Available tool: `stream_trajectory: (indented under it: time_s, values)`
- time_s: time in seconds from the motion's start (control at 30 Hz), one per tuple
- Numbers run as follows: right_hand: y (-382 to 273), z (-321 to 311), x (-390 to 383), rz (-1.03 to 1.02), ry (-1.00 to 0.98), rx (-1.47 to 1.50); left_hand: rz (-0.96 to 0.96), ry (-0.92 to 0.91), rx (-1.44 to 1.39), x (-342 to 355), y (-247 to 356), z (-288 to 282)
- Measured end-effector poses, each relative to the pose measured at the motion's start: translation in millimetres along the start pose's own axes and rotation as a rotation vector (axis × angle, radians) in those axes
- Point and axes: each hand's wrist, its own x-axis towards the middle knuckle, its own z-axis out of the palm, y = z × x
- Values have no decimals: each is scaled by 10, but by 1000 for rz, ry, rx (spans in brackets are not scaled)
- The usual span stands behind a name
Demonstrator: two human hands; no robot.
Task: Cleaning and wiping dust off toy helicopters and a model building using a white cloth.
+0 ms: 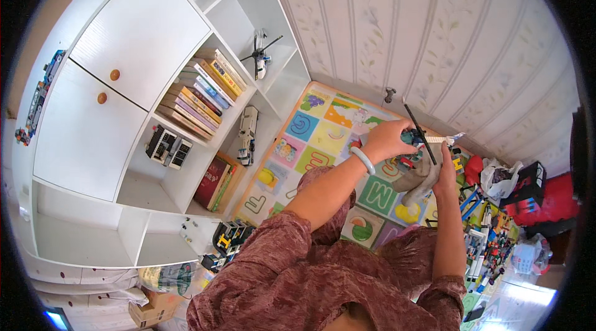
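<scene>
Both my hands are on a toy brick helicopter [436, 139] with a long black rotor blade and a white tail part. My left hand [388, 143], with a pale bangle at its wrist, pinches the dark teal body side. On the other side my right hand [446, 172] grips near the white tail end, thumb raised along it; its other fingers are mostly hidden. The rotor blade slants between the two hands. Just beneath them is a grey-beige, sock-like shape [419, 179], above the colourful play mat [329, 135].
Loose toy bricks [487, 244] lie in a heap at the right, near a clear plastic bag [531, 253] and a red cloth item [546, 197]. A white shelf unit [130, 157] with books [202, 95] and brick models stands left. A striped papered wall [428, 33] rises ahead.
</scene>
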Motion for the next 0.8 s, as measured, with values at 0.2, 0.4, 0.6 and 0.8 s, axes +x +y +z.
stream_trajectory:
  time_s: [0.2, 0.4, 0.6, 0.8]
  values:
    - [56, -152, 210, 20, 51, -21, 16, -37, -14, 34, -89, 147]
    - [5, -54, 247, -9, 48, -42, -52, -99, -73, 50, -138, 159]
    - [69, -80, 325, -7, 40, -35, -70, -152, -192, 40, -238, 150]
    - [6, -143, 256, -45, 82, -46, -152, -351, -526, 99, -336, 244]
